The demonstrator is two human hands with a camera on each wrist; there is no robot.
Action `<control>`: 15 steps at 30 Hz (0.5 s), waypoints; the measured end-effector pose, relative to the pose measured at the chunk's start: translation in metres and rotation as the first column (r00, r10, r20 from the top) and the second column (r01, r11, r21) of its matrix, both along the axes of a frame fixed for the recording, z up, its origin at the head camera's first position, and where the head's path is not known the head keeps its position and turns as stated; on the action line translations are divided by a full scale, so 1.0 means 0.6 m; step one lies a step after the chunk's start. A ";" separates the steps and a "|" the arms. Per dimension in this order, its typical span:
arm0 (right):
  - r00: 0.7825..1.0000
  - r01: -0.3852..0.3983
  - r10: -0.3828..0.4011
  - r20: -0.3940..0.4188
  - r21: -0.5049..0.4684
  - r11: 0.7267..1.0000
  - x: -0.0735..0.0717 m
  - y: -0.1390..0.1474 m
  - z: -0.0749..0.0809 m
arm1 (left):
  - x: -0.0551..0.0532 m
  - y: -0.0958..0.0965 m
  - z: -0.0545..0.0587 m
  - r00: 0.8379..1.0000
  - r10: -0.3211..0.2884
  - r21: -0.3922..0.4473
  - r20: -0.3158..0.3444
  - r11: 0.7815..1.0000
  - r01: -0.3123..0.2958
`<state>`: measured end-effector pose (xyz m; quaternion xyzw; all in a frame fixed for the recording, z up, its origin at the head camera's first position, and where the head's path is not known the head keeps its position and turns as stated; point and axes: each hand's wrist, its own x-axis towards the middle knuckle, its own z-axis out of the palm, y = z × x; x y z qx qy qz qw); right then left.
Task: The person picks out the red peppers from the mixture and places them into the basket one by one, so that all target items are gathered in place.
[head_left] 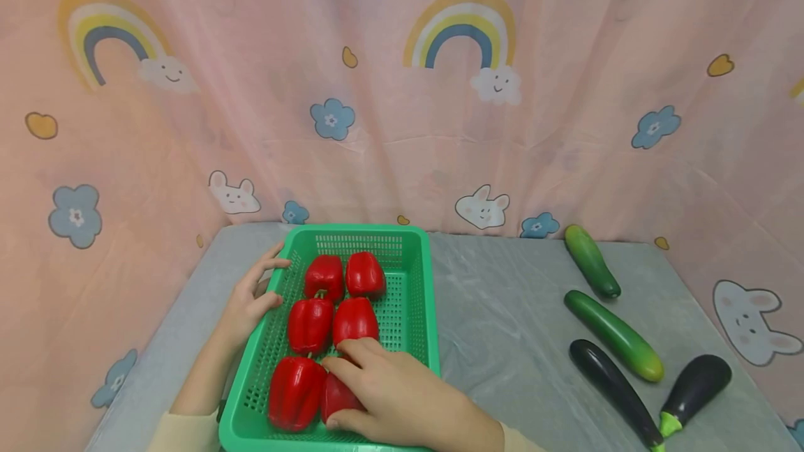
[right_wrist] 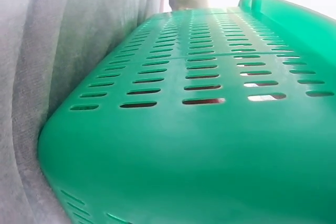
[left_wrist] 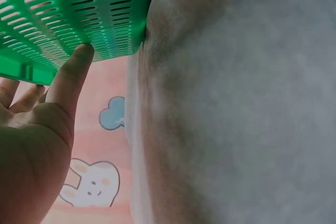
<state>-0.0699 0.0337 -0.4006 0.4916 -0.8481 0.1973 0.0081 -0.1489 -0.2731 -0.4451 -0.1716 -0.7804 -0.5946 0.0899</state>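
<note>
A green plastic basket (head_left: 433,326) holds several red bell peppers (head_left: 310,326) in two columns. Along its left side, my left hand (head_left: 248,298) holds the rim, fingertips over the edge; the left wrist view shows one digit of this hand (left_wrist: 44,135) straight against the slotted outer wall. My right hand (head_left: 402,396) reaches over the near right side and grips a red bell pepper (head_left: 337,400) in the front row, covering much of it. In the right wrist view only the basket wall (right_wrist: 157,150) shows, without the hand.
Two green cucumber-like vegetables (head_left: 612,333) lie on the grey cloth (head_left: 496,340) to the right. Nearer me are a long dark eggplant (head_left: 612,382) and a rounder eggplant (head_left: 697,386), their green stem ends close together. A pink patterned curtain (head_left: 389,180) hangs behind and at the sides.
</note>
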 end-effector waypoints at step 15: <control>0.958 0.149 -0.176 -0.227 -0.129 0.980 -0.039 0.065 0.046 | 0.003 -0.018 0.011 1.000 -0.014 -0.162 -0.013 0.987 0.012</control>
